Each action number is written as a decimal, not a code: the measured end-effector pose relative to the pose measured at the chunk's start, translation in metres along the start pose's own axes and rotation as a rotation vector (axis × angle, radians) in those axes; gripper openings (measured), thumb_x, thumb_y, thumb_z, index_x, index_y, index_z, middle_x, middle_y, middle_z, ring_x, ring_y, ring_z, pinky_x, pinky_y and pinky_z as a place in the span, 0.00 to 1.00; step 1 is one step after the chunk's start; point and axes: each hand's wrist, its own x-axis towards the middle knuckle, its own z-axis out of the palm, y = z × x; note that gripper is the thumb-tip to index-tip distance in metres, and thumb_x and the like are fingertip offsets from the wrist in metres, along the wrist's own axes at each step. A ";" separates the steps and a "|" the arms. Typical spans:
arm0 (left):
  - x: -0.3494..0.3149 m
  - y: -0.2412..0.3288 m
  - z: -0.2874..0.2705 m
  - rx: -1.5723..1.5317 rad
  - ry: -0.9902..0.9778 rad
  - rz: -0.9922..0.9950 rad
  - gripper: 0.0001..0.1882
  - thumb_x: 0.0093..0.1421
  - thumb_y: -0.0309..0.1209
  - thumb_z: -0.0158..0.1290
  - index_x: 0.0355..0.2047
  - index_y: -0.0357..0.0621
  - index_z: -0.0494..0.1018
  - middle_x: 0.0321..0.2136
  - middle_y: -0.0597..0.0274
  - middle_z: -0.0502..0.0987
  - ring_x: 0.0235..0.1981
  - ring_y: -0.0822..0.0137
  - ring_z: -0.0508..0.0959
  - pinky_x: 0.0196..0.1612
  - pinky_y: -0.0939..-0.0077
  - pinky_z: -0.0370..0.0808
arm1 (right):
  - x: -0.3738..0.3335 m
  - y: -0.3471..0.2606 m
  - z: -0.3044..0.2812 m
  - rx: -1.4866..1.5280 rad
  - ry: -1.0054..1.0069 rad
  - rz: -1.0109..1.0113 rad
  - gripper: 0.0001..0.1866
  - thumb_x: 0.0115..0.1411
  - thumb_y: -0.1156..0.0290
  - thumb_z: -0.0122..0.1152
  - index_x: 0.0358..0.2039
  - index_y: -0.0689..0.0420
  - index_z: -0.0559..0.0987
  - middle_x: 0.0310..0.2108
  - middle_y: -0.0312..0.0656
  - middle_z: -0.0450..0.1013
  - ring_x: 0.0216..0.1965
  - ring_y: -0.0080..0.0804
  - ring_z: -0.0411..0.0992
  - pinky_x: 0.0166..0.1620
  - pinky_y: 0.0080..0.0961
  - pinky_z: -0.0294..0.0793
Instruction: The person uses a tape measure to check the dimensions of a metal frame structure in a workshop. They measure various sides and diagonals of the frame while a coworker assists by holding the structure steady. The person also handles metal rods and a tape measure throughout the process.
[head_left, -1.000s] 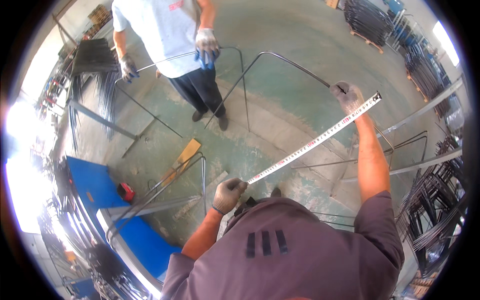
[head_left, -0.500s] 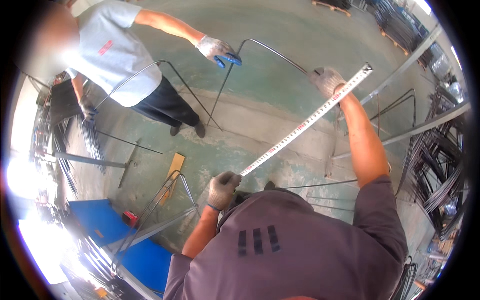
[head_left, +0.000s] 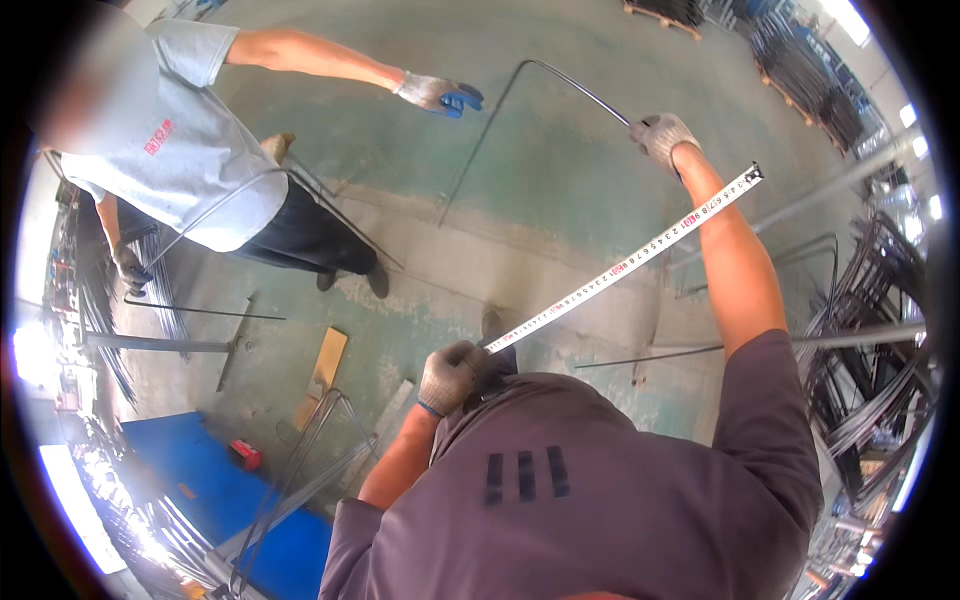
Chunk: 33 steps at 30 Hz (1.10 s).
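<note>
My left hand (head_left: 453, 376), in a grey-white work glove, is closed around the near end of a tape measure. Its case is hidden by the hand. The white tape blade (head_left: 625, 265) stretches up to the right and passes over my right forearm, its hooked end in the air. My right hand (head_left: 662, 138), also gloved, grips the end of a thin bent metal rod (head_left: 572, 82). From there the rod runs left to a rounded bend, then slants down toward the floor. A co-worker's blue-palmed glove (head_left: 440, 95) hovers just left of that bend, apart from the rod.
Facing me at the left, the co-worker holds another bent rod (head_left: 215, 207) in the other hand. A blue panel (head_left: 180, 465), a small red object (head_left: 245, 455) and a wooden board (head_left: 328, 358) lie lower left. Dark metal rods (head_left: 870, 330) are piled at the right, beside a grey rail (head_left: 870, 335).
The co-worker's outstretched hand has come off the rod's bend. The rod has shifted right and up with my right hand. The tape's hooked end has dropped slightly and moved right.
</note>
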 end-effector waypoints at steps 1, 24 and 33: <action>0.015 -0.005 -0.001 -0.040 0.012 0.065 0.16 0.69 0.40 0.61 0.36 0.36 0.83 0.24 0.67 0.78 0.30 0.75 0.74 0.37 0.71 0.75 | 0.020 0.003 -0.006 -0.063 0.038 -0.010 0.22 0.67 0.51 0.61 0.43 0.56 0.88 0.33 0.47 0.84 0.36 0.43 0.82 0.46 0.41 0.79; 0.082 0.085 0.018 -0.175 0.387 -0.157 0.15 0.70 0.37 0.59 0.39 0.34 0.84 0.29 0.61 0.84 0.33 0.73 0.79 0.41 0.73 0.77 | 0.249 0.016 0.267 -0.601 -0.164 -0.465 0.41 0.67 0.52 0.61 0.76 0.57 0.64 0.72 0.57 0.66 0.71 0.51 0.70 0.70 0.44 0.72; 0.021 0.065 0.041 -0.252 0.605 -0.408 0.15 0.70 0.37 0.61 0.41 0.34 0.85 0.31 0.60 0.86 0.34 0.74 0.81 0.40 0.71 0.79 | 0.366 -0.018 0.239 -0.123 -0.189 -0.247 0.29 0.68 0.46 0.58 0.52 0.58 0.86 0.53 0.57 0.83 0.57 0.55 0.81 0.55 0.49 0.80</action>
